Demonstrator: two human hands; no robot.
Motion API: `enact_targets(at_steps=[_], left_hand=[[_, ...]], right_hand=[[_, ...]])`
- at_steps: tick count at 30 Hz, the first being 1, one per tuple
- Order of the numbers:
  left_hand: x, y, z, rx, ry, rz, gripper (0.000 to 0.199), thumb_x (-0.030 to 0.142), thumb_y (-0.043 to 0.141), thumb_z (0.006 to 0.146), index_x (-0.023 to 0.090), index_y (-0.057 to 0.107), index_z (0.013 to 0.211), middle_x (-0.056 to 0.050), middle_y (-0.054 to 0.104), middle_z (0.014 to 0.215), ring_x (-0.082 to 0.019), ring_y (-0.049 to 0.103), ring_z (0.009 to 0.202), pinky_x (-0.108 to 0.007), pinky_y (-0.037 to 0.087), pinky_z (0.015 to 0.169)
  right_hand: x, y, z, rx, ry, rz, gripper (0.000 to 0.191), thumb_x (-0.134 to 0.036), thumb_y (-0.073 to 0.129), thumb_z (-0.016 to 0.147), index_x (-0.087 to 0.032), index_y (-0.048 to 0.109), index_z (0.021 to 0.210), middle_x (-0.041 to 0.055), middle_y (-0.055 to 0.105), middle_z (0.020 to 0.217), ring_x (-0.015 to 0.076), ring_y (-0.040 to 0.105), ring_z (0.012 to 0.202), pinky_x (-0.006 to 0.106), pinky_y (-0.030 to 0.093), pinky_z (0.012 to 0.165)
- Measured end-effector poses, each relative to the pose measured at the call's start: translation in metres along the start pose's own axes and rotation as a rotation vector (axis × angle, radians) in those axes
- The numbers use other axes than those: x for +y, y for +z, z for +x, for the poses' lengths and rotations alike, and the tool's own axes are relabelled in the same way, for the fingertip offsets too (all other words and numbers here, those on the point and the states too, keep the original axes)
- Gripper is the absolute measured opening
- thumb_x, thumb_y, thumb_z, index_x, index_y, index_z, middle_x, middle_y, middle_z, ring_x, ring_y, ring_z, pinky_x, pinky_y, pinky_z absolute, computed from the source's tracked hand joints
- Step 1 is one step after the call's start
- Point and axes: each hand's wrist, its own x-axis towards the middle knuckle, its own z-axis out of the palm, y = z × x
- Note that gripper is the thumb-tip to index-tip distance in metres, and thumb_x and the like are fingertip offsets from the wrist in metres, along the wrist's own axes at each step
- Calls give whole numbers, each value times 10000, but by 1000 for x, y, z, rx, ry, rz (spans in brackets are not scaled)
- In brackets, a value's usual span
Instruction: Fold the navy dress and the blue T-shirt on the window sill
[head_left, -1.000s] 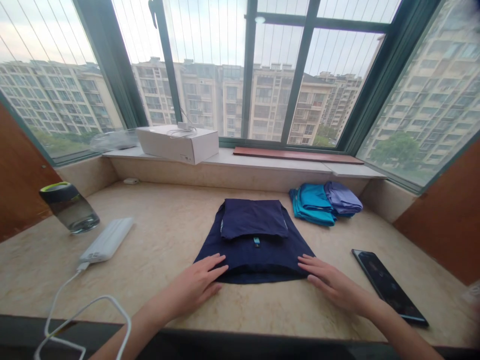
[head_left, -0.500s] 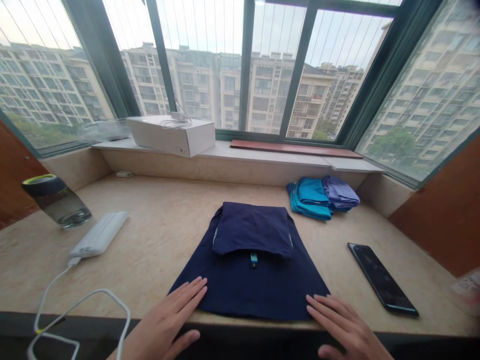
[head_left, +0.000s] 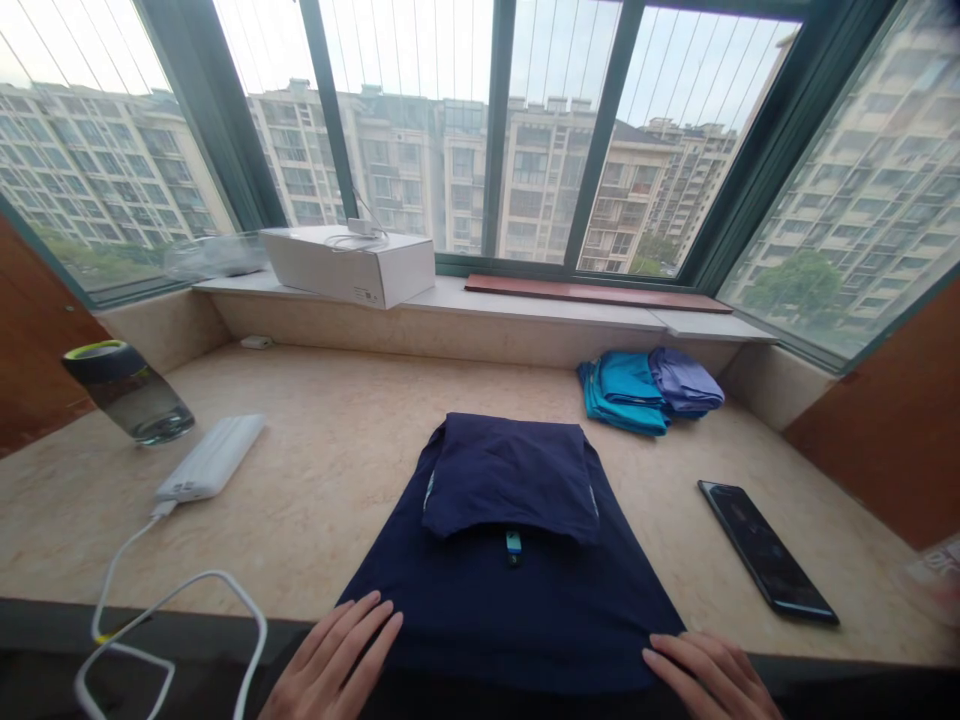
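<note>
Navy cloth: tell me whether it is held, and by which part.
The left hand and right hand lie at the near corners of the cloth; their thumbs are hidden, so whether either has a grip cannot be told.

Navy garment (head_left: 480, 590) — hands (head_left: 337, 655) at either edge.

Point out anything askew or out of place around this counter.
Nothing looks spilled or damaged, but the white box sits crooked on the ledge, one corner seeming to jut past its front. The white cable dangles in loose loops off the front of the counter, where the navy garment also overhangs.
</note>
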Motion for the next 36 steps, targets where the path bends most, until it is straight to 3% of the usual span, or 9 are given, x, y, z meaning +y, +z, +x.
enact_targets(at_steps=[8, 12, 16, 19, 23, 25, 27, 31, 36], left_hand=[[-8, -7, 13, 32, 67, 14, 528, 117, 359, 999, 253, 490, 1492, -38, 706, 1286, -218, 659, 1198, -314, 527, 1036], [-1, -27, 23, 135, -50, -122, 459, 99, 345, 1006, 243, 625, 1340, -41, 753, 1141, -200, 687, 1122, -306, 539, 997], [-7, -50, 67, 285, -194, -144, 303, 111, 510, 981, 219, 648, 1228, -63, 742, 1078, -206, 690, 1047, -323, 530, 954], [-32, -48, 123, 301, -268, -46, 206, 212, 515, 1003, 205, 673, 1134, -71, 745, 994, -231, 696, 928, -378, 525, 905], [-76, -13, 199, 1, -484, 108, 291, 266, 429, 1019, 171, 701, 1065, -117, 748, 995, -290, 700, 930, -427, 523, 874], [-92, 11, 225, -223, -532, 137, 312, 227, 411, 1005, 132, 709, 1014, -163, 744, 962, -315, 704, 922, -448, 524, 863], [-99, 30, 240, -299, -518, 132, 285, 183, 445, 970, 111, 721, 971, -199, 739, 966, -322, 705, 935, -452, 522, 872], [-94, 44, 247, -311, -326, 16, 313, 226, 484, 973, 171, 684, 1208, -155, 690, 1252, -264, 628, 1190, -411, 432, 1069], [-69, 40, 247, -517, 37, -319, 536, 517, 457, 995, 243, 504, 1454, -95, 501, 1526, -257, 392, 1452, -434, 258, 1207]], right_hand=[[-15, -12, 29, 148, 140, 111, 489, -132, 575, 904, -357, 615, 1336, 22, 769, 1127, 251, 741, 1012, 353, 583, 908], [-14, -22, 33, 260, 128, 150, 325, -132, 531, 929, -272, 668, 1189, 54, 776, 1063, 244, 736, 1003, 372, 587, 895], [2, -38, 54, 399, 187, 181, 311, -75, 560, 911, -221, 669, 1162, 64, 754, 992, 245, 717, 972, 403, 569, 879], [33, -41, 96, 440, 289, 107, 225, -128, 621, 921, -233, 695, 1105, 56, 740, 946, 240, 701, 891, 405, 544, 848], [91, -11, 165, 295, 460, 73, 204, -304, 553, 990, -204, 706, 1081, 85, 753, 1004, 261, 698, 934, 413, 524, 866], [118, 14, 189, 127, 553, 66, 273, -314, 486, 1007, -193, 711, 1103, 97, 756, 1050, 259, 700, 942, 398, 527, 860], [136, 39, 201, -80, 600, 29, 281, -290, 483, 993, -202, 722, 1111, 98, 759, 1072, 249, 706, 932, 376, 526, 861], [150, 60, 202, -170, 620, -21, 281, -246, 555, 928, -195, 723, 1147, 130, 740, 1133, 289, 675, 1055, 422, 505, 932], [129, 37, 210, -41, 490, 45, 396, -344, 474, 1000, -204, 642, 1330, 134, 631, 1372, 308, 545, 1310, 505, 410, 1112]])
